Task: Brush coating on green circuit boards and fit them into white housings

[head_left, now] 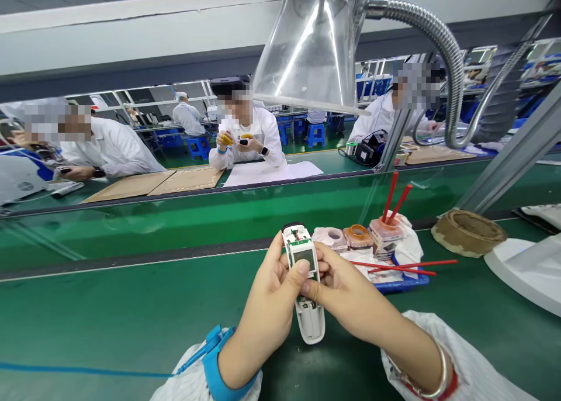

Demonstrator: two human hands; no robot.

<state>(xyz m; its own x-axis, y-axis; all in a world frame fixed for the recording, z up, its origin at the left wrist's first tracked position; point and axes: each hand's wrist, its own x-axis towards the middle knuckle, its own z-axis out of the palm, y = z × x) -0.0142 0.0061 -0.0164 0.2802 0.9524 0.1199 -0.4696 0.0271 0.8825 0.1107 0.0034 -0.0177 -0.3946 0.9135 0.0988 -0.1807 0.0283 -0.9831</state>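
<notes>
Between my hands, above the green bench, is a white handheld device [310, 319] with its casing open. A small grey screen and a strip of green circuit board show in its upper half; the hollow lower half points toward me. My left hand [276, 287] wraps its left side, the thumb pressing at the screen's lower edge. From the other side my right hand [339, 281] grips it, its thumb just below the left one. The fingers behind the device are partly hidden. A blue strap [219, 360] with a cord circles my left wrist.
A blue tray [405, 282] holds small jars, white wipes and red sticks. Right of it lie a roll of brown tape [468, 232] and a white round base [526, 266]. A clear lamp-shaped hood [309, 56] hangs overhead. Across the green divider [210, 211] co-workers sit.
</notes>
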